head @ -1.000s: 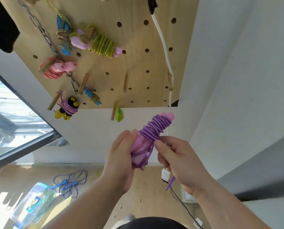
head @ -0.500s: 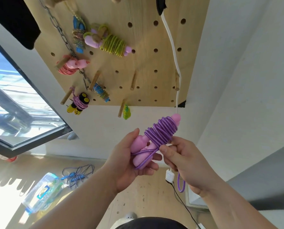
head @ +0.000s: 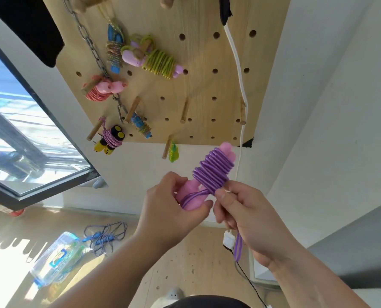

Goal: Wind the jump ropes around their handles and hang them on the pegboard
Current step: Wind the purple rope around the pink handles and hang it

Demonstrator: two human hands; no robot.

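My left hand [head: 174, 210] grips the lower ends of two pink handles [head: 190, 195] of a jump rope. A purple rope [head: 214, 171] is coiled tightly round their upper part, with the pink tips [head: 227, 148] poking out above. My right hand [head: 245, 216] pinches the rope just under the coil, and a short purple loop [head: 238, 248] hangs below that hand. The wooden pegboard [head: 198, 90] is above on the wall, with several wound ropes hanging on its pegs. Free pegs [head: 185, 110] stick out near its lower edge.
A white cable [head: 240, 85] runs down the pegboard's right side to a plug [head: 228, 240]. A chain [head: 91, 47] hangs at the board's left. On the wooden floor lie a loose blue rope [head: 105, 236] and a clear plastic box [head: 56, 258]. A window [head: 18, 141] is at left.
Both hands have risen a little with the bundle. The loose purple end now hangs as a short loop below my right hand. The camera has tilted, shifting the pegboard rightward.
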